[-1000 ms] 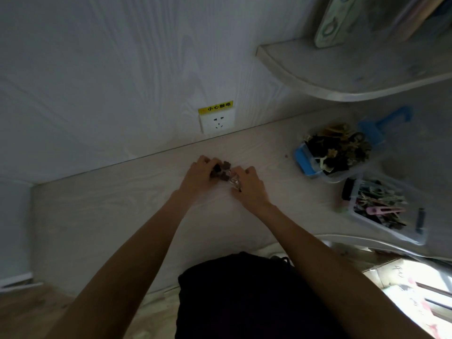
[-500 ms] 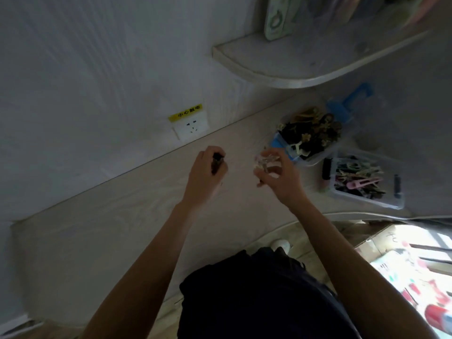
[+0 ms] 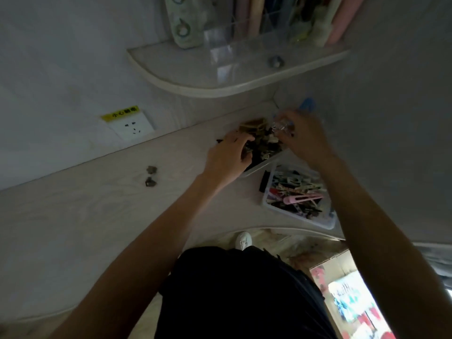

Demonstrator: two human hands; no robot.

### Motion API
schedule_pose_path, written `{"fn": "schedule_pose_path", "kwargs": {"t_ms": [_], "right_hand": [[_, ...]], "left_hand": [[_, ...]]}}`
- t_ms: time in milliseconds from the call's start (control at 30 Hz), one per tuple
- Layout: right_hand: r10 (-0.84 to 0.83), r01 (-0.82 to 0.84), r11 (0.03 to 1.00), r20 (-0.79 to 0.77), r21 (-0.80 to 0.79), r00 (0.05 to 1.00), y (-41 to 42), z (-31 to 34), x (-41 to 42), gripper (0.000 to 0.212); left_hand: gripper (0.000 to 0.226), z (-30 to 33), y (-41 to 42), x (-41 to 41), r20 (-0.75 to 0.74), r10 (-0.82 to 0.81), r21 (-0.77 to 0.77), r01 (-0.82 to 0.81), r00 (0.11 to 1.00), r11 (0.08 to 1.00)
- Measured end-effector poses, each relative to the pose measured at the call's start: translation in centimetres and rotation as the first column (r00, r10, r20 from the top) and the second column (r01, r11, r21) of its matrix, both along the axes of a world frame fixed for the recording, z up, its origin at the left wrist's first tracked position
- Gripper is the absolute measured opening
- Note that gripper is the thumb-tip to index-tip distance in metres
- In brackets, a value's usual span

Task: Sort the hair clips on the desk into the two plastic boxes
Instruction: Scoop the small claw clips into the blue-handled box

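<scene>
While the pale wood desk (image 3: 73,216) is pretty dim, two clear plastic boxes sit at its right: the far box (image 3: 259,165) is heaped with dark claw clips, the near box (image 3: 297,217) with flat clips. A glittery clear clip (image 3: 281,125) is pinched by the right hand (image 3: 305,140); the left hand (image 3: 226,155) is curled into the far pile. Two small dark clips (image 3: 151,176) are left loose on the desk.

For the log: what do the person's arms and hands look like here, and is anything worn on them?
Both forearms are bare up to the frame edge: no sleeves, gloves, watch or bracelets show. The left hand and right hand show no rings that can be made out in the dim light. A dark garment covers the lower body.
</scene>
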State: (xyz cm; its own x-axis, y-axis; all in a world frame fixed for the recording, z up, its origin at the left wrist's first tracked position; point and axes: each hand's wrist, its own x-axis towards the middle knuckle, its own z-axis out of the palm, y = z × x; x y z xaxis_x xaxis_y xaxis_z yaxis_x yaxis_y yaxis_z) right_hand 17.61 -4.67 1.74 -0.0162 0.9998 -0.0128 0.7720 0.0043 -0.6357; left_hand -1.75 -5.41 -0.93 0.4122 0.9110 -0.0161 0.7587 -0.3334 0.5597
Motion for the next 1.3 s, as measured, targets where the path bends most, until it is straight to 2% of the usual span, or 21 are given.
{"fn": "schedule_pose_path", "kwargs": {"t_ms": [100, 267, 367, 533, 667, 800, 833, 900, 1033, 1133, 1200, 1300], "right_hand": [[0.075, -0.071, 0.997, 0.116, -0.039, 0.99, 1.8, -0.8, 0.9, 0.023], [0.23, -0.206, 0.971, 0.257, -0.119, 0.939, 3.2, -1.4, 1.6, 0.04], [0.222, -0.216, 0.974, 0.412, -0.061, 0.884, 3.1, -2.6, 1.9, 0.037], [0.23, -0.253, 0.967, 0.421, -0.001, 0.877, 3.5, -3.1, 1.7, 0.027], [0.311, -0.342, 0.938, 0.575, -0.057, 0.757, 2.6, -2.2, 2.6, 0.014], [0.226, -0.267, 0.963, 0.461, 0.025, 0.858, 0.4, -2.2, 3.2, 0.024], [0.228, -0.259, 0.966, 0.418, 0.017, 0.88, 0.0, -2.2, 2.8, 0.028], [0.289, -0.288, 0.956, 0.343, -0.055, 0.894, -0.4, -2.6, 1.8, 0.038], [0.302, -0.288, 0.953, 0.354, -0.093, 0.885, 0.7, -3.3, 0.1, 0.037], [0.397, -0.384, 0.916, 0.41, -0.118, 0.821, 1.6, -3.7, 0.0, 0.03], [0.479, -0.456, 0.876, 0.398, -0.156, 0.783, 1.5, -4.3, 0.4, 0.034], [0.493, -0.454, 0.869, 0.409, -0.196, 0.768, 0.3, -4.8, 1.8, 0.043]], "left_hand": [[0.041, -0.8, -0.9, 0.7, -0.094, 0.014, 0.023, -0.012, 0.995, 1.0], [0.029, -2.2, -1.3, 0.4, -0.109, 0.047, 0.201, -0.024, 0.993, 0.979], [0.032, -3.0, -0.9, 0.4, -0.224, 0.013, 0.179, 0.028, 0.974, 0.983], [0.04, -2.6, 0.4, 0.1, -0.281, 0.002, 0.099, 0.027, 0.96, 0.995], [0.043, -2.5, 1.4, -0.7, -0.359, 0.04, 0.069, -0.016, 0.933, 0.997], [0.037, -1.9, 1.3, -0.7, -0.242, 0.035, 0.165, 0.005, 0.97, 0.986], [0.037, -1.8, 1.1, -0.5, -0.217, 0.06, 0.19, -0.018, 0.974, 0.982], [0.042, -1.6, 0.9, 0.0, -0.206, 0.114, 0.144, -0.086, 0.972, 0.986], [0.047, -2.1, 0.9, 0.8, -0.261, 0.003, -0.01, -0.006, 0.965, 1.0], [0.045, -2.2, 1.2, 0.9, -0.278, -0.009, 0.011, 0.012, 0.96, 1.0], [0.044, -1.9, 1.4, 0.6, -0.274, 0.017, 0.047, -0.005, 0.961, 0.999], [0.051, -2.0, 1.6, -0.2, -0.345, 0.017, 0.084, 0.013, 0.939, 0.996]]}}
